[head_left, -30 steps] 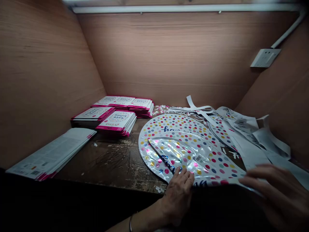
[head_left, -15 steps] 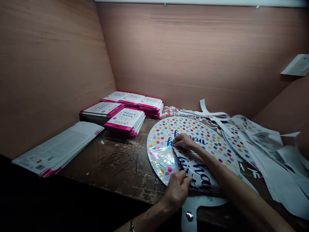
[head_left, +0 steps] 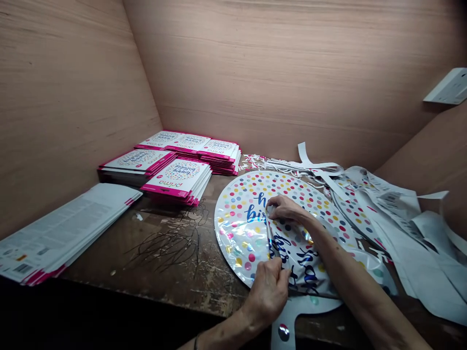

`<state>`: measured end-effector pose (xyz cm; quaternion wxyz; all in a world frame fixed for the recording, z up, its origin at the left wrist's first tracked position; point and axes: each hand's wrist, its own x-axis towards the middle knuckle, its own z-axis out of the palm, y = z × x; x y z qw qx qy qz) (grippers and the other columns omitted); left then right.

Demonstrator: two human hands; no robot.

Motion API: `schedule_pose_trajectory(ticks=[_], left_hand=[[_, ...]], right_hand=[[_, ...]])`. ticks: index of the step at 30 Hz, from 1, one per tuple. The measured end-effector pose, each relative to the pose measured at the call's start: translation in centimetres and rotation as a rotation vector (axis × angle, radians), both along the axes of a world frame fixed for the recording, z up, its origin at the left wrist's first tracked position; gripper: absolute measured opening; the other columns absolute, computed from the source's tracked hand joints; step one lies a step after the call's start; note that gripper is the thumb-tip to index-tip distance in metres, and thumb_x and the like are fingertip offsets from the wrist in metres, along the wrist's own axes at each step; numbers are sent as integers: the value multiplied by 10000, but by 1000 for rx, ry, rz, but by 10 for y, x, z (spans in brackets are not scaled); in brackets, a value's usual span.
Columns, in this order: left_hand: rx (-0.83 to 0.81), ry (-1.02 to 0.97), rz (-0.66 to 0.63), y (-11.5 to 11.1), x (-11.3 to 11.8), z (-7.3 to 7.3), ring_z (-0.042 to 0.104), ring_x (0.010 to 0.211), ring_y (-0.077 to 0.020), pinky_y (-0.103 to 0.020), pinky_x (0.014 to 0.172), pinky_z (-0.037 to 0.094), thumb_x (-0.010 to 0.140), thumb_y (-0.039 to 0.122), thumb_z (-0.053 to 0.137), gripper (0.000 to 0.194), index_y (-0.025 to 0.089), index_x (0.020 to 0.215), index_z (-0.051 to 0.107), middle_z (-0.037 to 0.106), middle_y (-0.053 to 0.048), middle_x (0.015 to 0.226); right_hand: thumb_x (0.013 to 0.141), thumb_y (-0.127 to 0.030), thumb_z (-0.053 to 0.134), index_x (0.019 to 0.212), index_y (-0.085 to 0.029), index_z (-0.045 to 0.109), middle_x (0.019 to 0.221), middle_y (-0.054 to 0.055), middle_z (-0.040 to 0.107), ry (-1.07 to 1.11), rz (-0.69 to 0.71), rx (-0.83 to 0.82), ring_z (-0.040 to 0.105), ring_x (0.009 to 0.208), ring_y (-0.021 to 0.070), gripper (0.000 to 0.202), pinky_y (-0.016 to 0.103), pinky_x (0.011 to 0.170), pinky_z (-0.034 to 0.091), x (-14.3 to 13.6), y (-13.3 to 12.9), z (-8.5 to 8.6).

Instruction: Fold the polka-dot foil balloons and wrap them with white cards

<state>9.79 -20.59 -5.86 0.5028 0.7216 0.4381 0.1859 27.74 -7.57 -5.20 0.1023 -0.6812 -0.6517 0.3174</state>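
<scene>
A flat round foil balloon (head_left: 237, 233) with coloured dots and blue "happy birthday" lettering lies at the table's front edge. Its near right part is folded over, and the fold runs roughly front to back across the lettering. My left hand (head_left: 268, 291) is closed on the foil at the near end of this fold. At the far end, the fingers of my right hand (head_left: 286, 209) pinch the folded edge. A pale tail (head_left: 285, 316) with a shiny round spot hangs over the front edge. Whether more balloons lie underneath, I cannot tell.
White and pink printed packets (head_left: 175, 175) stand in stacks at the back left. Larger printed sleeves (head_left: 69, 228) lie at the left edge. Thin dark strands (head_left: 164, 243) lie on the table. White strips (head_left: 321, 170) and crumpled sheets (head_left: 408, 243) cover the right. Wooden panels enclose the back and sides.
My right hand has moved slightly right over the balloon, and the fold's far end with it. More lettering shows left of the fold. The whole view has shifted a little.
</scene>
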Motion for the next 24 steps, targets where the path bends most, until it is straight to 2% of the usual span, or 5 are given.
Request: schedule_pose_trajectory(ticks=[6, 13, 19, 22, 24], left_hand=[[10, 35, 12, -2, 1, 2, 322, 573, -109, -251, 529, 182, 799, 173, 426, 263, 183, 578, 283, 346, 37, 559], [47, 64, 15, -4, 2, 0, 323, 588, -113, -254, 539, 182, 807, 171, 421, 265, 181, 577, 291, 336, 36, 559], [30, 40, 35, -1, 4, 3, 303, 552, -99, -248, 521, 179, 795, 166, 437, 303, 179, 545, 267, 312, 46, 530], [36, 24, 44, -1, 5, 3, 312, 563, -100, -235, 521, 205, 788, 165, 448, 303, 177, 539, 275, 309, 46, 530], [52, 1, 46, -4, 3, 2, 325, 561, -100, -225, 517, 232, 796, 180, 447, 285, 176, 548, 308, 327, 44, 535]], right_hand=[[515, -237, 721, 965, -211, 636, 920, 20, 601, -90, -48, 7, 544, 836, 186, 458, 231, 638, 389, 1, -1, -2], [491, -290, 749, 997, -212, 606, 954, 51, 595, -117, -116, -35, 556, 786, 200, 532, 238, 547, 388, -2, -1, 1], [515, -195, 728, 700, -168, 621, 685, 7, 602, -35, -103, -20, 555, 687, 161, 215, 221, 542, 386, -3, 3, 1], [513, -114, 701, 602, -155, 569, 655, -13, 582, 35, -80, 62, 543, 690, 135, 165, 208, 575, 391, -2, -2, 3], [549, -109, 670, 604, -155, 542, 606, -34, 552, 91, -81, 115, 522, 618, 109, 147, 201, 552, 386, 0, -6, 7]])
